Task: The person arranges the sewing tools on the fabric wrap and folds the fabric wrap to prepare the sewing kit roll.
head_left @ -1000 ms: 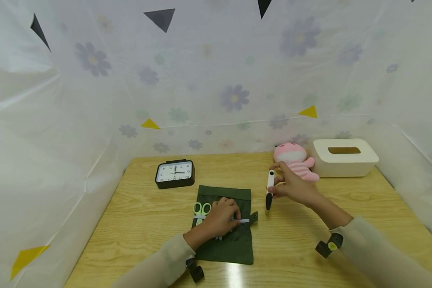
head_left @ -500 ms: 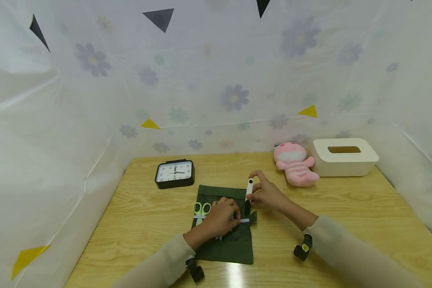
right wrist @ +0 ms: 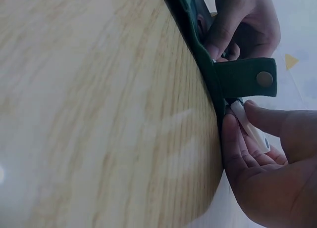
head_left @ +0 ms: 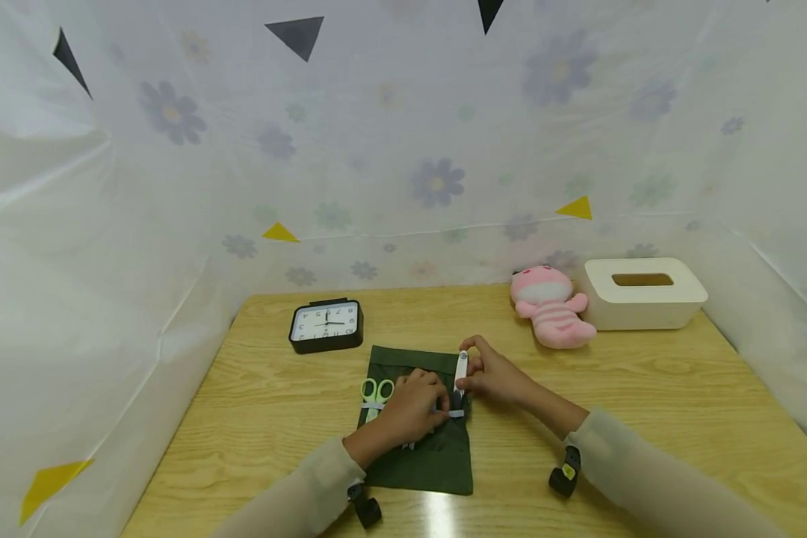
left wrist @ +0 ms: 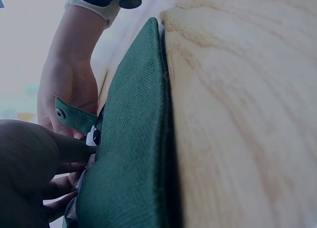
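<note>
A dark green fabric pouch (head_left: 420, 471) lies unfolded on the table. On its left side, light-green-handled scissors (head_left: 371, 390) sit under an elastic band. My left hand (head_left: 413, 403) is over the middle of the pouch, thumb and fingertips pinching at a white elastic band (head_left: 456, 413). At the pouch's right edge my right hand (head_left: 501, 377) holds a slim white-handled tool (head_left: 461, 368) between thumb and fingers. Its black end points down at the band, partly hidden by it. A snap tab (right wrist: 245, 77) stands out from the edge beside the right fingers. Other items under my left hand are mostly hidden.
At the back left of the wooden table (head_left: 262, 426) stands a black-framed clock (head_left: 326, 325). A pink plush toy (head_left: 553, 308) and a white tissue box (head_left: 645, 295) are at the back right. Patterned plastic sheeting (head_left: 403, 149) surrounds the table.
My right hand has come left from near the plush toy, then down, bringing the white-handled tool to the pouch's right edge and band. My left hand has stayed in place.
</note>
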The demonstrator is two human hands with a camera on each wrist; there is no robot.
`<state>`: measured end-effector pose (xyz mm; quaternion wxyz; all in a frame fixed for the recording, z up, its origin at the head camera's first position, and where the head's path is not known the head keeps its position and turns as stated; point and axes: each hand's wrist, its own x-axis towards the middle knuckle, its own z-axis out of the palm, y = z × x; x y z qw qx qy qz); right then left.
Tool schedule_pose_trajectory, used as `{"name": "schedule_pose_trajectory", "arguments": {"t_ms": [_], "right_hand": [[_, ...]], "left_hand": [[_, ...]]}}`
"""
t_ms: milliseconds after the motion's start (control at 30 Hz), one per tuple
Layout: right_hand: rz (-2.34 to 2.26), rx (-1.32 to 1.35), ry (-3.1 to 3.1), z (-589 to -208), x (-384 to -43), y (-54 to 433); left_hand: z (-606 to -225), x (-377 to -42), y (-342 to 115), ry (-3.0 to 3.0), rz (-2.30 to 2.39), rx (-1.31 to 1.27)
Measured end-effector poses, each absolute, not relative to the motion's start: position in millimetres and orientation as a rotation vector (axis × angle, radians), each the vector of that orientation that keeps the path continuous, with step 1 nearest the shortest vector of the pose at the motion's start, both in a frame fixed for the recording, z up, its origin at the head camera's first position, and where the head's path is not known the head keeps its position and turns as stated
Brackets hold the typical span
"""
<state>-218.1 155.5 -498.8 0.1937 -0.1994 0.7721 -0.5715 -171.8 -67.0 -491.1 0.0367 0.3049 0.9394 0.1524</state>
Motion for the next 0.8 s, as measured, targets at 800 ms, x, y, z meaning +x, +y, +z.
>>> {"name": "schedule_pose_trajectory", "arguments": {"t_ms": [800], "right_hand": [[-1.629, -0.488, 2.349, -510, -205, 153]], "left_hand": [[-492, -174, -70, 2.86, 0.508, 0.932]]}}
